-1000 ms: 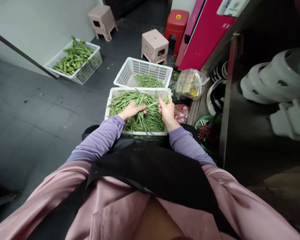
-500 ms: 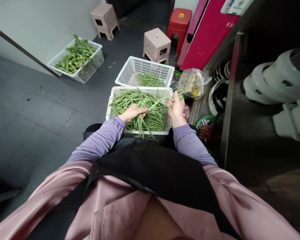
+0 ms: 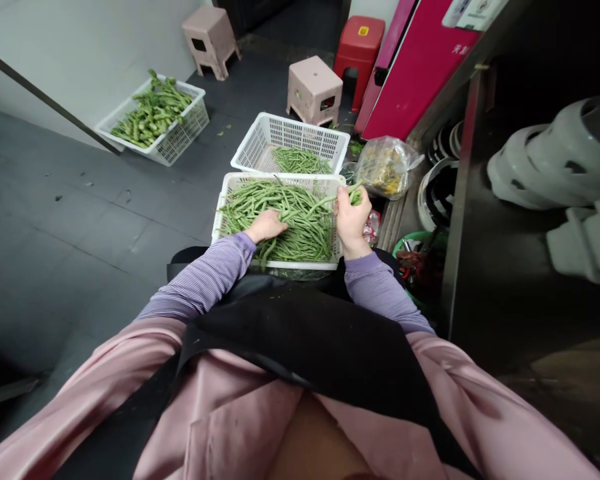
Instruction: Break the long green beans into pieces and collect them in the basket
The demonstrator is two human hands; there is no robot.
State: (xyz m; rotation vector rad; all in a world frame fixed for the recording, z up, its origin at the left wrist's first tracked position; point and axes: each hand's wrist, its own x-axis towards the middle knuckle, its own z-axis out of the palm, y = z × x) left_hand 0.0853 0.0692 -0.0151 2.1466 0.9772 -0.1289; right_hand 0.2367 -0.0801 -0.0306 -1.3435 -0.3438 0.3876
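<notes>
Long green beans (image 3: pixel 300 233) fill a white plastic basket (image 3: pixel 230 179) close in front of me. My left hand (image 3: pixel 267 227) is closed on some beans over the left part of the pile; its fingertips are partly hidden. At the basket's right edge, my right hand (image 3: pixel 353 213) is closed round a small bunch of beans whose ends stick out above the fingers. A long bean stretches from the right hand toward the pile. Just behind, a second white basket (image 3: pixel 307 130) holds a smaller heap of shorter bean pieces (image 3: pixel 300 160).
A basket of thicker green vegetables (image 3: pixel 153 113) sits at the far left. Stools (image 3: pixel 314 83) stand behind the baskets. A clear plastic bag (image 3: pixel 387 167), a green tub (image 3: pixel 413 237) and a dark metal counter (image 3: pixel 505 267) are on the right.
My left hand has dropped lower onto the pile, and the beans that hung below it have shifted left. My right hand has turned slightly, its bunch now more covered by the fingers.
</notes>
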